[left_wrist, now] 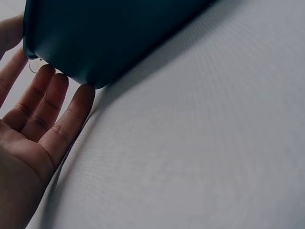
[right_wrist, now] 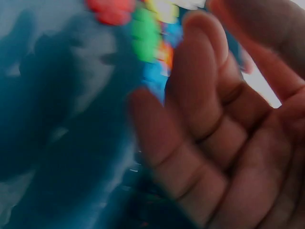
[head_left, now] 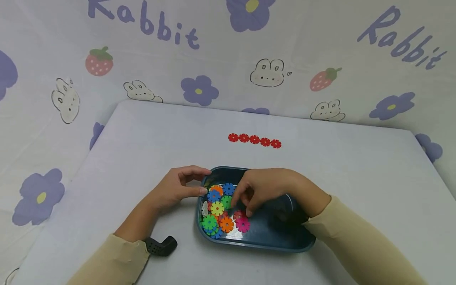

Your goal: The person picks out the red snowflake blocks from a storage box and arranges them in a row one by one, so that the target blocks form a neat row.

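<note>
Rabbit-print backdrop (head_left: 228,55) behind white table (head_left: 356,170). Discs (head_left: 217,208) overlap in left end of dark blue tray (head_left: 263,239), so no total; right forearm hides part of the far rim. Right wrist view blurred. Right hand (head_left: 267,184) is inside tray at the discs: fingers loosely bent, thumb and forefinger apart, no disc visible between. Left hand (head_left: 174,186) touches tray's left end, fingers relaxed, spread. Table runs wide both sides; gap between far rim and red row (head_left: 254,139). Counts: five discs in row, one tray, one black object (head_left: 164,246) by left cuff.
</note>
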